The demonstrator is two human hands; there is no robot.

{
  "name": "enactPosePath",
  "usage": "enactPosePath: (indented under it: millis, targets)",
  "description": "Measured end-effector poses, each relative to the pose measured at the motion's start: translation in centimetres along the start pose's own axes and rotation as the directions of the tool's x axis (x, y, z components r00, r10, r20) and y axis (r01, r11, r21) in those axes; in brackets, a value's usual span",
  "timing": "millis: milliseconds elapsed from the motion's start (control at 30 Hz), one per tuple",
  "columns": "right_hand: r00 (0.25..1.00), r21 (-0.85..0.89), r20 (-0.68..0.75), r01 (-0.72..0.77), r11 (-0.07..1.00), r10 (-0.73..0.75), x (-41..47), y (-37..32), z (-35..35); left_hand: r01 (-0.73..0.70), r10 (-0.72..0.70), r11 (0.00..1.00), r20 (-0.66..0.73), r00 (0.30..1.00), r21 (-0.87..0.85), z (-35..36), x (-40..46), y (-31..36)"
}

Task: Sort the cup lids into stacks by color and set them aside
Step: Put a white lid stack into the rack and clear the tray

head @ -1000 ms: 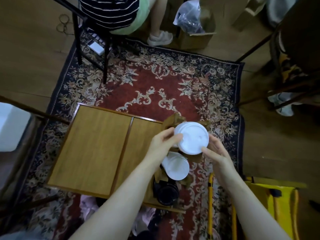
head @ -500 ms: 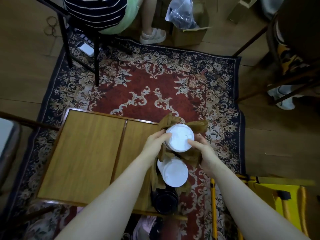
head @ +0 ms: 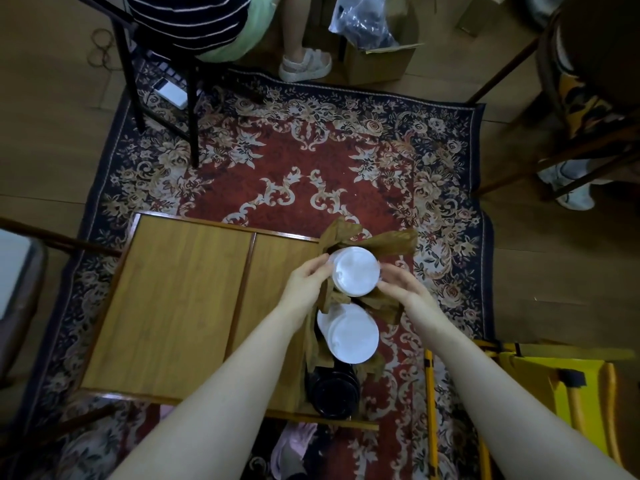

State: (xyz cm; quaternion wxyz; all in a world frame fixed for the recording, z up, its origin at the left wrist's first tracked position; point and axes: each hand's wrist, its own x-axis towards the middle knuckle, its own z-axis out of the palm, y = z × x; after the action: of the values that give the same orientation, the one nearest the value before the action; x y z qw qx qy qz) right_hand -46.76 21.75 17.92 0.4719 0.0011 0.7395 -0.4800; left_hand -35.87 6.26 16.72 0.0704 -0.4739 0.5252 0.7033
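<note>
A stack of white cup lids (head: pixel 355 270) sits at the far right end of the wooden table (head: pixel 180 306), amid crumpled brown paper (head: pixel 374 242). My left hand (head: pixel 306 287) grips its left side and my right hand (head: pixel 401 285) its right side. A second white lid stack (head: pixel 349 332) stands just nearer to me. A stack of black lids (head: pixel 334 393) stands at the table's near right corner, partly hidden by the paper.
The table stands on a red patterned rug (head: pixel 311 168). A seated person (head: pixel 194 22) on a black chair is at the far left. A cardboard box (head: pixel 377 60) lies beyond the rug. A yellow frame (head: pixel 519 382) stands at the near right.
Both hands have lowered the white lid stack down into the brown paper at the table's far right. The camera has tilted slightly.
</note>
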Motion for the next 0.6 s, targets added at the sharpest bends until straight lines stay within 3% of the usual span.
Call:
enactPosePath:
  millis: [167, 267, 433, 600]
  targets:
    - [0.984, -0.187, -0.06, 0.156, 0.97, -0.169, -3.1, -1.0, 0.6, -0.141, 0.147, 0.986, -0.062, 0.987, 0.087, -2.4, -2.4, -0.3]
    - [0.965, -0.261, -0.034, 0.243, 0.934, -0.261, -5.5, -1.9, 1.9, -0.212, 0.242, 0.948, -0.104, 0.965, 0.238, -5.2, -4.2, -1.0]
    - [0.913, -0.539, 0.028, 0.356, 0.763, -0.406, -8.5, -3.6, 6.7, -0.246, 0.338, 0.892, -0.199, 0.92, 0.379, -12.3, -8.8, -2.5]
    - [0.919, -0.518, 0.213, 0.394, 0.759, -0.332, -9.6, -6.2, 15.6, -0.155, 0.324, 0.893, -0.367, 0.872, 0.422, -22.1, -14.1, -5.9]
